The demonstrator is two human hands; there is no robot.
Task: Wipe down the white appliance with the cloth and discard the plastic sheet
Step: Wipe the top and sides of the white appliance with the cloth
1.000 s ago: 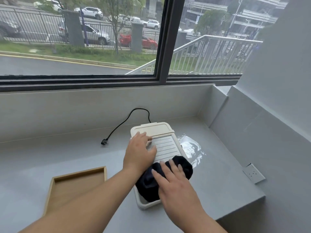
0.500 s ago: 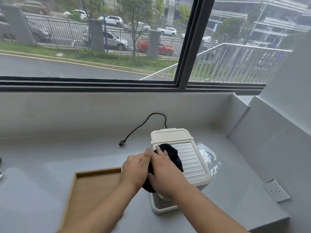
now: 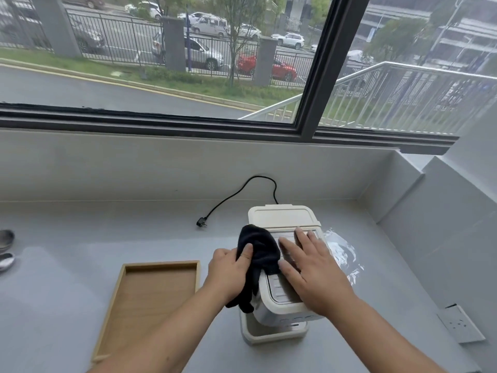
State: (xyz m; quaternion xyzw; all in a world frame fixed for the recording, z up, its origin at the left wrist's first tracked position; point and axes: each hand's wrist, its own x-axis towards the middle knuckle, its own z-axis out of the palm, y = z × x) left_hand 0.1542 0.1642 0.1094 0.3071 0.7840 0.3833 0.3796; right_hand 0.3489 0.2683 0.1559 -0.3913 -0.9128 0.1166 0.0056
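Note:
The white appliance (image 3: pixel 282 218) stands on the grey counter, its ribbed lid facing up. A black cloth (image 3: pixel 259 249) drapes over the lid's left edge and hangs down the appliance's left side. My left hand (image 3: pixel 228 273) grips the cloth against that side, thumb on top. My right hand (image 3: pixel 309 267) lies flat on the ribbed lid with fingers spread, holding nothing. The clear plastic sheet (image 3: pixel 343 254) lies crumpled on the counter just right of the appliance, partly hidden by my right hand.
A shallow wooden tray (image 3: pixel 121 305) sits to the left of the appliance. The black power cord with its plug (image 3: pixel 201 223) trails behind. Metal items (image 3: pixel 5 249) lie at the far left edge. A wall socket (image 3: pixel 461 327) is on the right wall.
The cloth passed from under my right hand to my left hand and moved to the appliance's left side. My right hand shifted onto the lid, flat. The view drifted left.

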